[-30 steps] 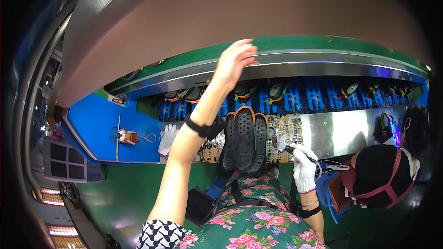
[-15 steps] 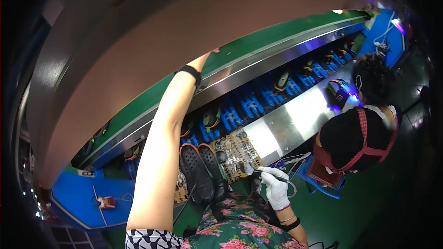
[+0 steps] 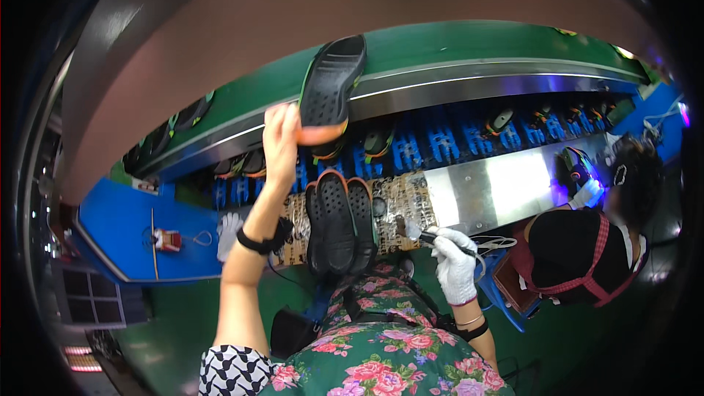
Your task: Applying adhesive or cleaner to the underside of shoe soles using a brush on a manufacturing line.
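My bare left hand grips one end of a black shoe sole with a perforated surface and green and orange edging. That sole is raised over the green conveyor belt and its metal edge. In my white-gloved right hand is a black-handled tool with a pale tip, held low over the tape-covered bench edge. Between my hands, several black perforated soles with orange rims lie side by side on the bench. A small round dark piece sits beside them.
A brown hood overhangs the belt. Below the belt, blue racks carry several shoe parts. A co-worker sits at right by the shiny metal bench top. At left, a blue table bears a small red-and-white box.
My left hand, partly hidden beneath the hood before, has drawn back and now holds a sole. The view has shifted. My right hand still holds the tool.
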Demonstrator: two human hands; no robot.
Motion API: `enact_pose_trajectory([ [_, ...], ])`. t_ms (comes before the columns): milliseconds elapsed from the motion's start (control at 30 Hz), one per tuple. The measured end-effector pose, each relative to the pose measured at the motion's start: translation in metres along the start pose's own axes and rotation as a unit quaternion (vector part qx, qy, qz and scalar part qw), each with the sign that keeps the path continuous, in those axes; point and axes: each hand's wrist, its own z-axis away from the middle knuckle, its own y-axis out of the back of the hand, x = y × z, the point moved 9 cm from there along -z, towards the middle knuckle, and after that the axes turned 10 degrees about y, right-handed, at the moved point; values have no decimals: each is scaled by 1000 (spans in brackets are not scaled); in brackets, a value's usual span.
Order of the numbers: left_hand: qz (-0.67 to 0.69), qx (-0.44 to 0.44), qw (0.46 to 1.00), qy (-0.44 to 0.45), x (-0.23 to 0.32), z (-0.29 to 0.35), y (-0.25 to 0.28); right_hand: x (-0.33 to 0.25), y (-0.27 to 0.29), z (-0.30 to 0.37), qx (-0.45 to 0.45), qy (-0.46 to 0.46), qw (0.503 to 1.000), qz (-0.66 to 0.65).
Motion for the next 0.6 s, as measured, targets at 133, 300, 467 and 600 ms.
enact_pose_trajectory([
  [133,121,29,990,72,-32,68,22,-10,-22,-13,-22,-14,1000,-12],
  [300,270,-77,925,257,-97,80,-25,-26,-43,-17,-11,-13,998,-63],
  [467,343,-108,808,467,-134,143,-68,-48,-70,-21,-46,29,997,-59],
  [600,432,-223,769,415,-129,187,-102,-78,-107,-19,-123,112,985,55],
])
